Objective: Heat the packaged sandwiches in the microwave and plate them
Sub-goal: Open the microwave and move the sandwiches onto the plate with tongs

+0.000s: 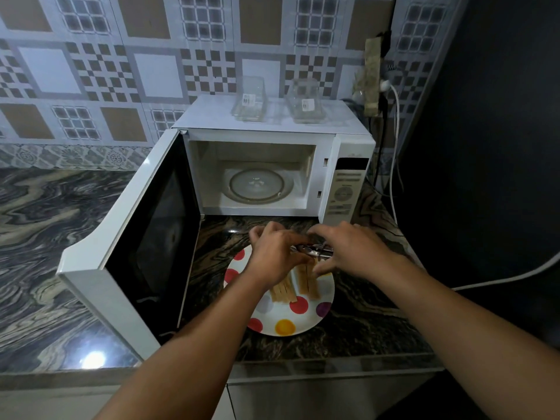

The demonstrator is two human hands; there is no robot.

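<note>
A white plate (285,321) with coloured dots sits on the counter in front of the microwave (345,177). Two pale sandwich pieces lie on it, one (283,291) on the left and one (308,281) on the right. Just above the plate's far side, my left hand (271,256) and my right hand (350,248) hold a clear, shiny sandwich package (313,250) between them. The package touches the top of the right sandwich piece; my fingers hide most of it. The microwave door (145,237) is swung wide open and the glass turntable (257,184) is bare.
Two empty clear plastic packages (250,100) (306,101) stand on top of the microwave. The open door blocks the counter to the left of the plate. A dark marbled counter (45,225) runs left. White cables (394,165) and a wall socket are at the right.
</note>
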